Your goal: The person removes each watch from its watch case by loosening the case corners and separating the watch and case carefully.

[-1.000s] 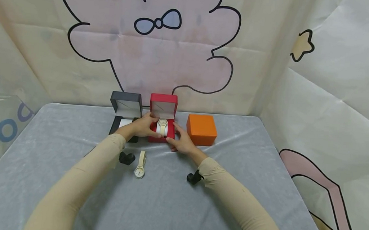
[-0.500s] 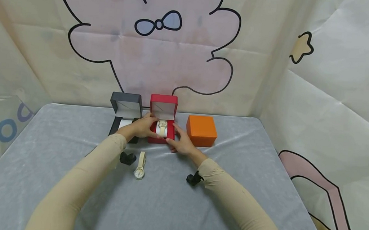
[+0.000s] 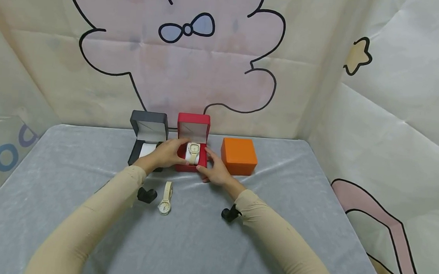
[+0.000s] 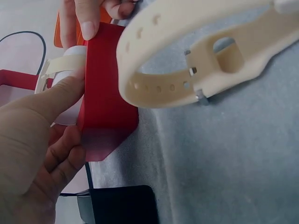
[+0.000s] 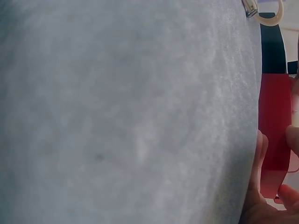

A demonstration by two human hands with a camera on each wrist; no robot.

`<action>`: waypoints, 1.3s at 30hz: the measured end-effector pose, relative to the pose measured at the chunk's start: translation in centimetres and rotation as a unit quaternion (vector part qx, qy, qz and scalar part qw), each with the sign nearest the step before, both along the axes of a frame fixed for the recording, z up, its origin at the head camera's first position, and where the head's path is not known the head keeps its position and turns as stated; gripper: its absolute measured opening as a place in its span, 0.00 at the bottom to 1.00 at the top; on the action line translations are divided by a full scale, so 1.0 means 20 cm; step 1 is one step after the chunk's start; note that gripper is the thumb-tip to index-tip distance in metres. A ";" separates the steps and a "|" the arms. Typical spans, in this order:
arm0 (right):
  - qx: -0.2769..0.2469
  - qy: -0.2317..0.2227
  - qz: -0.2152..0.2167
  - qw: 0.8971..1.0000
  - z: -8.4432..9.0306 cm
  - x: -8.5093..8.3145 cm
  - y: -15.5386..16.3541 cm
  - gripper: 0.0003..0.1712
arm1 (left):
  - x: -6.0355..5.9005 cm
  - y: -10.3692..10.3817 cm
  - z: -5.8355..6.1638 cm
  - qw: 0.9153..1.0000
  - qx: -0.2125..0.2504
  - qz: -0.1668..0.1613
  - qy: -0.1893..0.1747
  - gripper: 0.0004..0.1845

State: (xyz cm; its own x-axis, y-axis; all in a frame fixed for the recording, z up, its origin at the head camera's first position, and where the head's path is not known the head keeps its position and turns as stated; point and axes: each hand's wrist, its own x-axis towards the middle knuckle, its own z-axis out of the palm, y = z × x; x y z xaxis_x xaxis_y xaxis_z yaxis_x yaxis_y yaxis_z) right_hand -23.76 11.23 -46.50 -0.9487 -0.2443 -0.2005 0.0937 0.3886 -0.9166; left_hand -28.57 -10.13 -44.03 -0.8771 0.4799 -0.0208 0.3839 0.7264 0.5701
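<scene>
Both arms reach forward, left hand (image 3: 166, 153) and right hand (image 3: 215, 169) curled inward, facing.

Both arms covered by long, close-fitting sleeves, pale beige-tan, plain, no print or seams visible. Left sleeve (image 3: 93, 217) ends at the wrist with a slightly gathered cuff; right sleeve (image 3: 285, 241) the same. Left hand (image 3: 165, 153) and right hand (image 3: 217, 171) bare, no gloves, no rings seen. A small black unit sits under each wrist, left (image 3: 147, 195) and right (image 3: 230, 214): rounded, matte, probably the wrist cameras, though detail is too small to confirm. Nails on the fingers (image 4: 86, 23) in the left wrist view short, unpainted.
</scene>
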 end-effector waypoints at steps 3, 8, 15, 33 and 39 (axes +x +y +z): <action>0.001 -0.001 -0.002 1.000 0.00 0.00 0.00 0.46 | 0.00 0.00 0.00 1.000 0.008 0.007 -0.001 0.44; 0.000 -0.003 0.001 1.000 0.00 -0.01 -0.01 0.46 | 0.00 -0.01 0.00 0.999 0.031 0.017 -0.014 0.45; 0.002 -0.003 0.000 1.000 0.01 -0.02 -0.01 0.46 | 0.00 -0.04 0.05 0.991 0.114 0.035 -0.054 0.46; 0.014 -0.016 -0.004 1.000 0.04 0.00 -0.01 0.46 | 0.12 -0.12 0.07 0.990 0.126 0.036 -0.048 0.46; 0.019 -0.014 -0.011 1.000 0.02 0.00 -0.01 0.46 | 0.17 -0.14 0.07 0.989 0.139 0.030 -0.038 0.45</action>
State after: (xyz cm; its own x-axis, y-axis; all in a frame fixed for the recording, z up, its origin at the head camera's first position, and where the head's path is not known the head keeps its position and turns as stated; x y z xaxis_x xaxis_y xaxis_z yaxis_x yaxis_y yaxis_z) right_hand -23.72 11.12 -46.15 -0.9476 -0.2151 -0.2362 0.1286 0.4200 -0.8983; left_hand -25.21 -12.89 -42.62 -0.9055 0.4227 0.0367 0.2919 0.5579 0.7769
